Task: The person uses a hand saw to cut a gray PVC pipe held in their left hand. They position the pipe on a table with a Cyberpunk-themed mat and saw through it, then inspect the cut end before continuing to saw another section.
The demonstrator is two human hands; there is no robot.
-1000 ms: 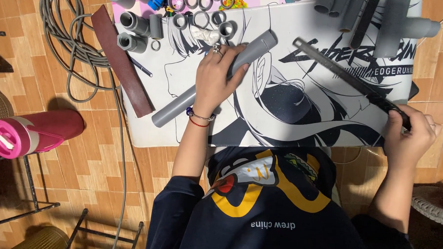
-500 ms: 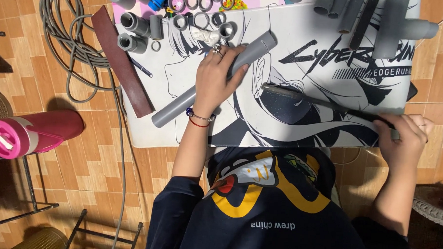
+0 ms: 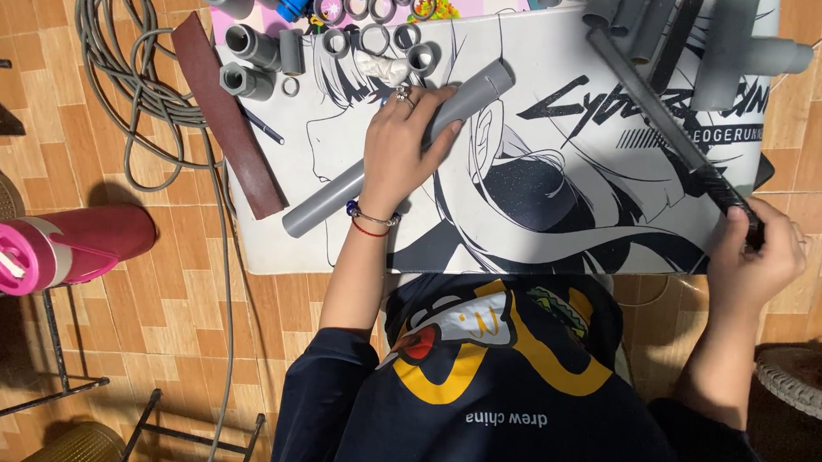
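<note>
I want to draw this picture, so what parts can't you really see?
- Head view, grey pipe: its middle is covered by the left hand.
- Head view, long dark tool: its handle end is wrapped by the right hand, so its shape there is hidden.
- Head view, pipes at the top: cut off by the picture's edge.
- Head view, printed mat: its near edge sits under the person's dark shirt.
</note>
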